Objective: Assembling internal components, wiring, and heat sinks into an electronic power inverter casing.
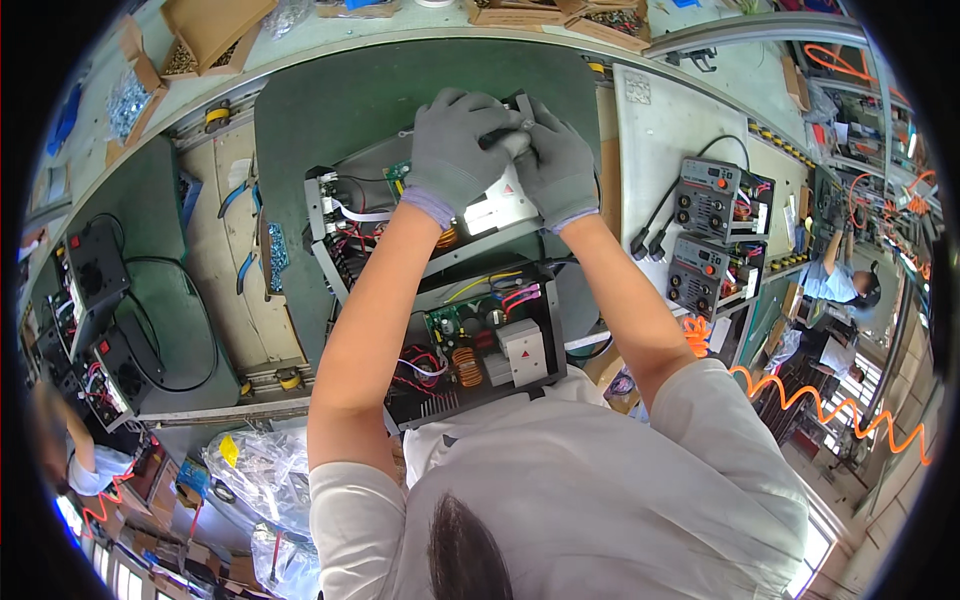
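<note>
Both hands wear grey gloves and meet over the far end of an open metal machine housing (478,250) with circuit boards and wires inside. My left hand (458,150) has its fingers curled inward, their tips against the other hand. My right hand (556,165) is closed at the housing's far right corner, next to a small dark part (520,104). What the fingers hold is hidden by the gloves. A white block with a red triangle label (503,205) shows below the hands. Nearer to me lies a second open housing (480,345) with a copper coil and a green board.
Two front-panelled machines (706,190) with black plugs stand at the right. More machines (98,265) are on the left. Pliers (240,200) and a tray of blue screws (276,258) lie left of the housings. An orange coiled hose (830,412) hangs at right. Other people work at both sides.
</note>
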Demonstrator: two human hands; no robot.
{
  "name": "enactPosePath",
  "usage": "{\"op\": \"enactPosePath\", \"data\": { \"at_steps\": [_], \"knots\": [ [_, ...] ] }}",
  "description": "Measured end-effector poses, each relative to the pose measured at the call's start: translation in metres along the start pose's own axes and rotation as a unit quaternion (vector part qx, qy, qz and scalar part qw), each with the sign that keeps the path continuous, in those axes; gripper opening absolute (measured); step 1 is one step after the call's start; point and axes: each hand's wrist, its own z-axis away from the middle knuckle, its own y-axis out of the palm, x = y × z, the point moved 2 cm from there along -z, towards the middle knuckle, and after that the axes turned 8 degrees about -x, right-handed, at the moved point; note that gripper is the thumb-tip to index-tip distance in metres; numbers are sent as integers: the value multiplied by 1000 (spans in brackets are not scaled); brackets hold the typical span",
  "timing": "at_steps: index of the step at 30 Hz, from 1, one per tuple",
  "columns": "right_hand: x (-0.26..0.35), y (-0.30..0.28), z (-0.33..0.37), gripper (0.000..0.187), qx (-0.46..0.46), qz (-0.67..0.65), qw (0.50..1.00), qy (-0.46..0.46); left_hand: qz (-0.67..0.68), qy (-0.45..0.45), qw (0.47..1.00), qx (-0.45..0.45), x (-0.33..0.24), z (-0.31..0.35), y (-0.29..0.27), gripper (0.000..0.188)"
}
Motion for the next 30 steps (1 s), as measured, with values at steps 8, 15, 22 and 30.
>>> {"op": "enactPosePath", "data": {
  "at_steps": [8,15,22,30],
  "knots": [
    [7,-13,6,28,17,-121,988,94,-80,-48,993,78,10,-9,-8,14],
    [4,-12,9,25,-67,-151,980,113,-258,-31,957,130,8,-10,-5,20],
    [1,-12,13,27,-24,-230,954,191,-287,-16,948,137,8,-8,2,20],
    [-3,-9,11,28,-40,-192,969,153,-345,-4,925,158,-5,-11,15,19]
  ]
}}
